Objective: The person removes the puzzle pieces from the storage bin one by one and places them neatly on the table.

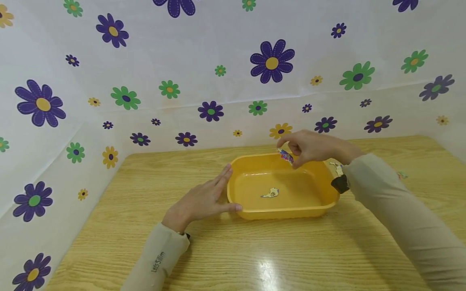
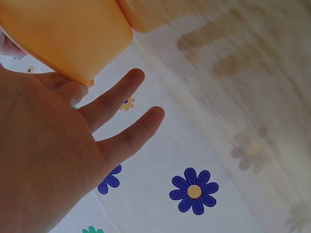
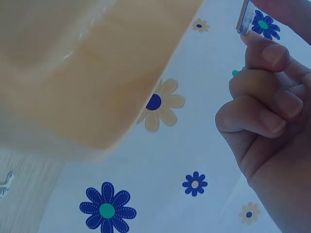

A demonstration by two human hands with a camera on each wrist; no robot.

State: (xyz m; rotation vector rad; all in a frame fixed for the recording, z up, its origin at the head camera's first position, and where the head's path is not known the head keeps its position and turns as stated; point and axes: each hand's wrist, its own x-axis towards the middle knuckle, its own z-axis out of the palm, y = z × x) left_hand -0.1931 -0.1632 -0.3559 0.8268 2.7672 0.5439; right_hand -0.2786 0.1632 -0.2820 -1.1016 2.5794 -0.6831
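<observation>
My right hand (image 1: 309, 147) pinches a small flat colourful cut-out piece (image 1: 285, 156) with lettering between thumb and index finger, above the far side of a yellow plastic tub (image 1: 284, 213). From the right wrist view, that piece (image 3: 244, 18) appears nearly edge-on, and the other fingers are curled into the palm. At the tub's left end is my left hand (image 1: 202, 200), fingers extended along the rim and thumb touching the front corner. The left wrist view has two fingers spread out straight, away from the tub wall (image 2: 73, 39). Inside the tub lies a cream-coloured irregular piece (image 1: 271, 193).
Right of the tub, partly behind the right wrist, another pale irregular piece (image 1: 337, 167) lies on the wooden table (image 1: 225, 254). Farther right, a small greenish piece (image 1: 402, 175) shows beside the sleeve. Flower-printed white sheeting (image 1: 225, 48) rises behind and left of the table.
</observation>
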